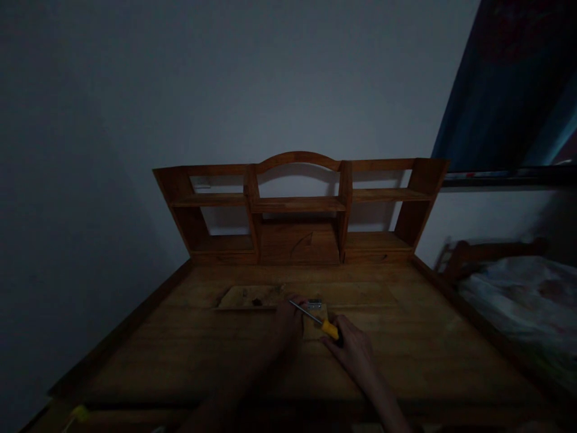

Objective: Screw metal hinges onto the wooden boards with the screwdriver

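My right hand (354,344) is closed around the yellow handle of a screwdriver (329,328). Its metal shaft slants up and left, and the tip lies over my left hand (289,314). A small metal hinge (314,304) sits at the top end of a short wooden piece (315,328), just right of my left fingers. Those fingers are bent in beside the hinge; shadow hides what they grip. Left of them, a longer wooden board (238,296) with a dark hole or spot lies flat on the desk.
The wooden desk (419,343) has raised side edges. A shelf unit (300,205) with several compartments stands along its back, against the wall. Something yellow (80,413) is at the front left corner. To the right are a plastic-covered heap (518,294) and a dark curtain (505,90).
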The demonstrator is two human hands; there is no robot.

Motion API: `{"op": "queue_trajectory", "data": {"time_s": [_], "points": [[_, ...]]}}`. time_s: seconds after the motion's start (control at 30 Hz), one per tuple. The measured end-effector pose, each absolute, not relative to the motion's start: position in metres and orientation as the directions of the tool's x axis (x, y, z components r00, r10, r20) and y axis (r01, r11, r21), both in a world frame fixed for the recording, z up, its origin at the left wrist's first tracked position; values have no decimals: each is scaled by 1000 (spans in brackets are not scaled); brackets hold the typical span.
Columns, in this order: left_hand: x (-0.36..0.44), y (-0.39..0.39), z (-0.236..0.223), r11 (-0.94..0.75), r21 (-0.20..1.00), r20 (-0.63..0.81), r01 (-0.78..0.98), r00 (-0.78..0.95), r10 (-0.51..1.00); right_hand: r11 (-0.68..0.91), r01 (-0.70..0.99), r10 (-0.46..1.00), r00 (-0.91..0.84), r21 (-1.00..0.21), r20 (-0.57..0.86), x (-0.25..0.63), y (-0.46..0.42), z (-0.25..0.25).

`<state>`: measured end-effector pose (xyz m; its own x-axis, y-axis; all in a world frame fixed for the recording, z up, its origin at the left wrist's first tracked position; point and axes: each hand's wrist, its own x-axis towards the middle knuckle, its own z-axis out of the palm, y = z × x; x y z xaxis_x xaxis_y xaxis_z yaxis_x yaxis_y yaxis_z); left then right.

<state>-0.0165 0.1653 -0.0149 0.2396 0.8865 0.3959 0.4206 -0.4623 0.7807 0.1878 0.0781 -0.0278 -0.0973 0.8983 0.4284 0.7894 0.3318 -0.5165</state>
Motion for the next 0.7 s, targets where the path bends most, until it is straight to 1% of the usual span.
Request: {"op": "queue_trajectory", "data": {"time_s": [0.17,0.33,0.4,0.5,0.7], "points": [[-18,166,-18,-472,775,408,421,237,882,342,796,889,-101,-500,447,187,78,-27],[-11,162,-10,-477,776,405,413,254,878,326,794,902,-97,-514,421,187,77,-24],[-9,161,-9,-501,755,403,424,304,863,326,791,902,-95,-518,422,186,76,-23],[-11,160,-13,-569,687,422,452,390,819,324,793,904,-98,-516,417,186,76,-22],[-19,165,-26,-549,676,414,492,362,835,343,781,897,-108,-522,428,187,76,-21]]}}
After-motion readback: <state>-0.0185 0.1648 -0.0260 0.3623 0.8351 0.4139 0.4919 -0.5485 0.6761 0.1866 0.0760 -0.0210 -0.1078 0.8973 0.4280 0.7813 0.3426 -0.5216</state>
